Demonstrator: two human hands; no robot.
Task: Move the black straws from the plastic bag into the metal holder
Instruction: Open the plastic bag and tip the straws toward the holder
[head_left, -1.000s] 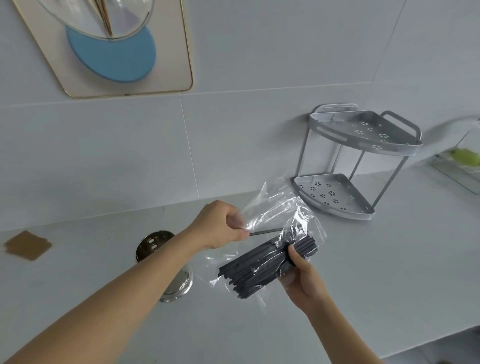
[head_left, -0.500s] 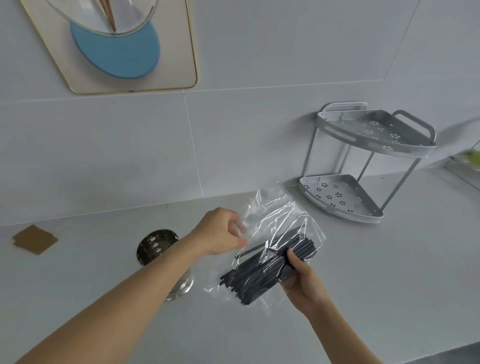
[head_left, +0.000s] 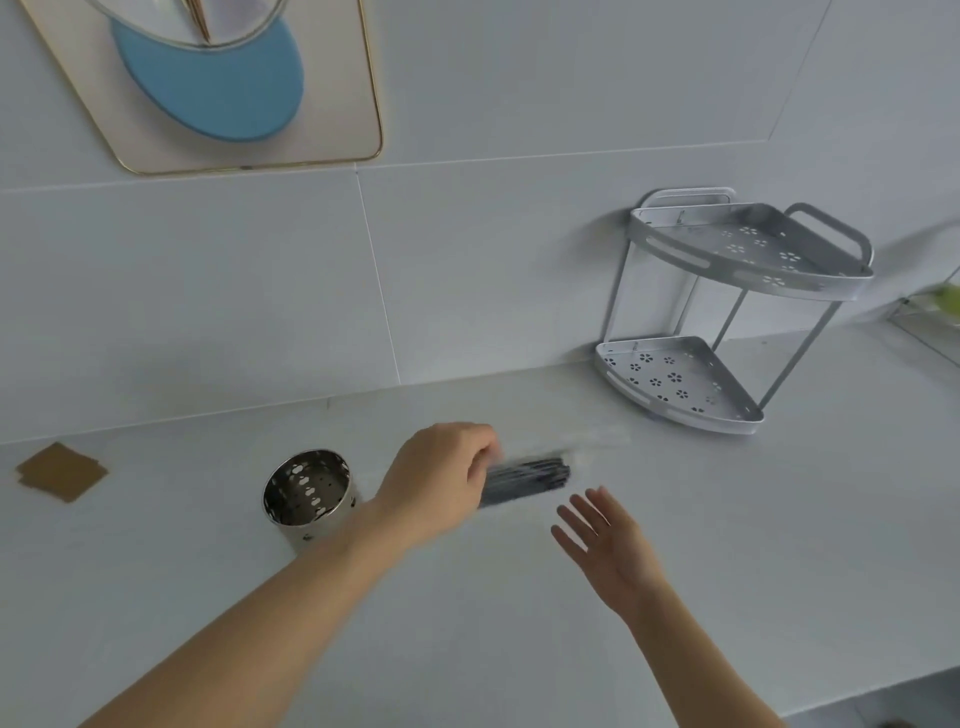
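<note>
My left hand (head_left: 439, 475) grips one end of a bundle of black straws (head_left: 527, 480), which sticks out to the right and is blurred by motion. A clear plastic bag (head_left: 587, 441) shows as a pale smear around and behind the straws; whether the straws are still inside it is unclear. My right hand (head_left: 605, 540) is open below and right of the straws, fingers spread, touching nothing. The perforated metal holder (head_left: 306, 493) stands upright on the counter just left of my left wrist, with nothing visible in it.
A grey two-tier corner rack (head_left: 727, 312) stands against the wall at the right. A brown square pad (head_left: 62, 472) lies at the far left of the counter. A framed mirror (head_left: 322, 140) hangs on the wall. The counter's front edge runs at lower right.
My right hand has let go of the bundle and opened. My left hand now holds the straws and has moved them up and right; the bag is blurred.
</note>
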